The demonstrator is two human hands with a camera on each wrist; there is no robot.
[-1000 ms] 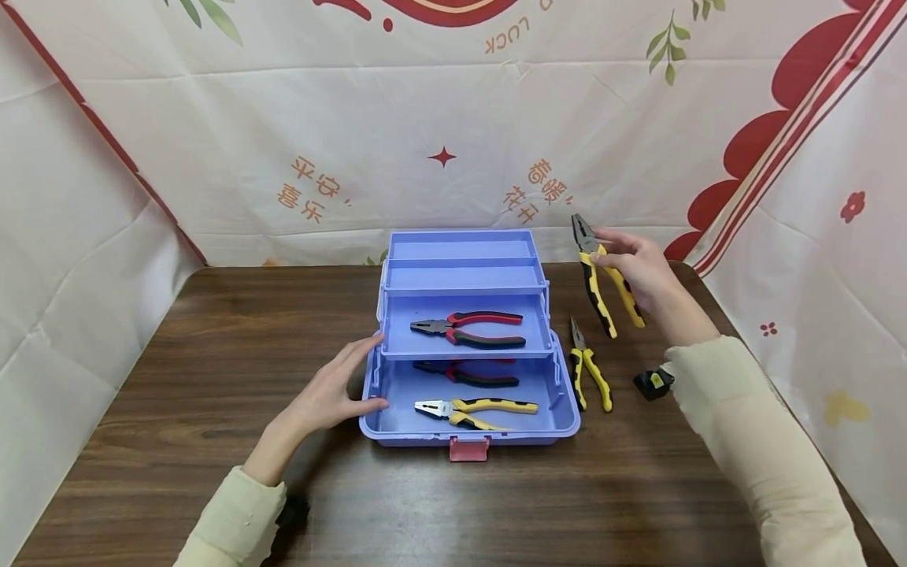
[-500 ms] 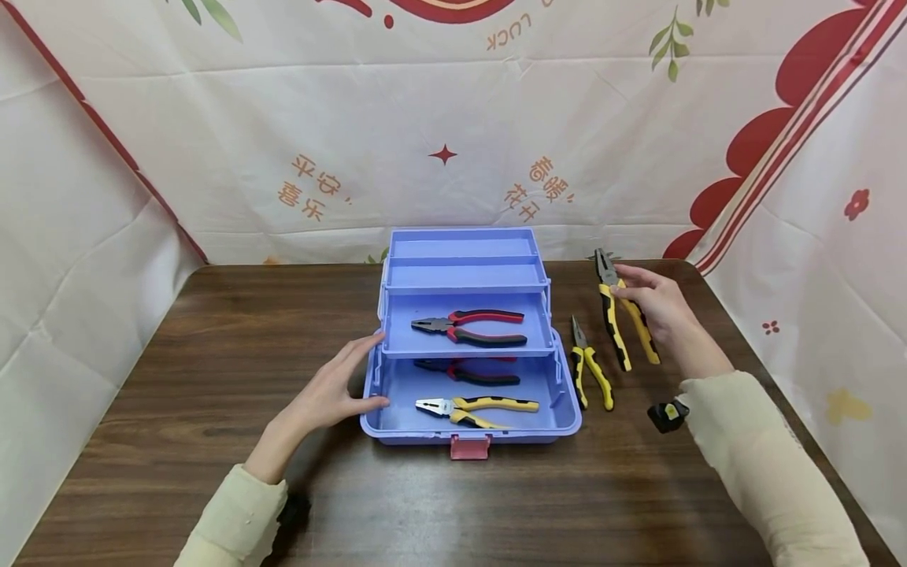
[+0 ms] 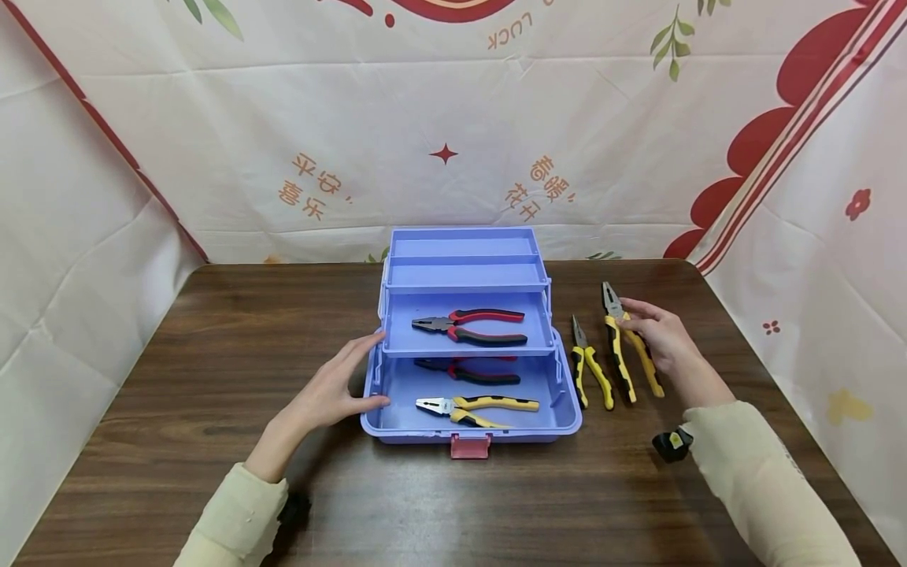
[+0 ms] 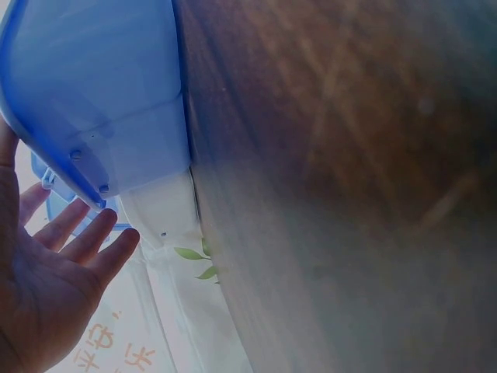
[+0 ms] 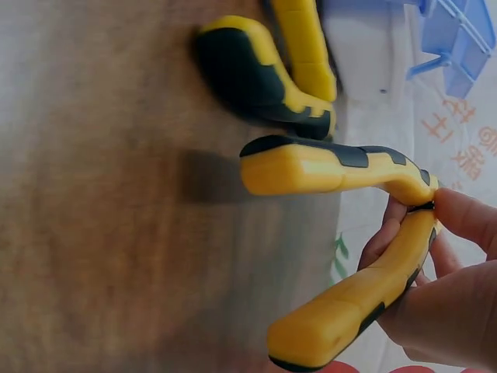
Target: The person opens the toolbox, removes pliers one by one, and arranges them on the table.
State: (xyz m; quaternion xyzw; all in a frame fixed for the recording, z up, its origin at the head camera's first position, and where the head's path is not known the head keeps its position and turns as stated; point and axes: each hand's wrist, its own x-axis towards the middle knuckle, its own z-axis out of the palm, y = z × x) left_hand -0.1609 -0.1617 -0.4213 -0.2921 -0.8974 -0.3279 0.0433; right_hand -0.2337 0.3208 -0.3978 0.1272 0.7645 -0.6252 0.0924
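My right hand point(image 3: 659, 331) pinches a pair of yellow-and-black combination pliers point(image 3: 618, 358) near the pivot, handles spread. In the right wrist view the handle ends point(image 5: 311, 169) hang close over the table. Just left of them lie yellow long-nose pliers point(image 3: 580, 348), beside the blue toolbox point(image 3: 524, 435). At the toolbox's left side, my left hand point(image 3: 326, 394) rests with thumb and fingertips at the rim; in the left wrist view its fingers point(image 4: 87, 237) are spread and extended.
Red-and-black pliers point(image 3: 489, 339) lie on the toolbox's raised tray. Below are another red-and-black pair point(image 3: 489, 379), partly covered by the tray, and silver-headed yellow pliers point(image 3: 499, 404). A pink latch point(image 3: 470, 447) hangs in front. A printed cloth point(image 3: 439, 102) stands behind the wooden table point(image 3: 439, 504).
My right hand has moved down and a little right with the combination pliers, from above the table's back edge to beside the long-nose pliers. The left hand has stayed at the toolbox.
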